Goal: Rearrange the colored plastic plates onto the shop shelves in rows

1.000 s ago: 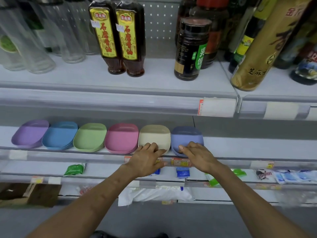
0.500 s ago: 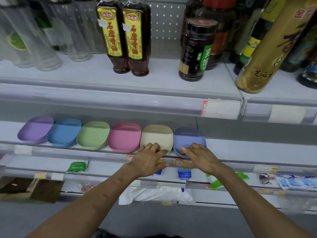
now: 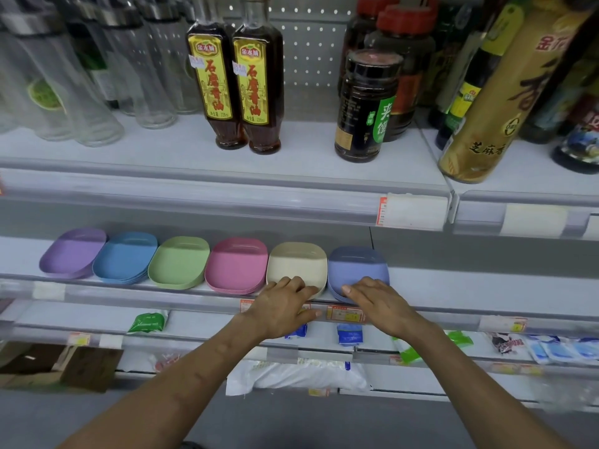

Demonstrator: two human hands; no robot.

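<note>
Six stacks of coloured plastic plates stand in one row on the middle shelf: purple, blue, green, pink, cream and periwinkle. My left hand lies flat on the front rim of the cream stack, its thumb down by the price rail. My right hand rests the same way on the front rim of the periwinkle stack. Neither hand lifts a plate. The near edges of those two stacks are hidden under my fingers.
The shelf above carries clear glass bottles, two sesame oil bottles, a dark jar and a tall gold bottle. Below lie a green packet and a blue packet. A cardboard box sits low left.
Both hands stay on the front rims of the cream and periwinkle stacks. Only my head has shifted a little, so the shelf sits slightly further right in view.
</note>
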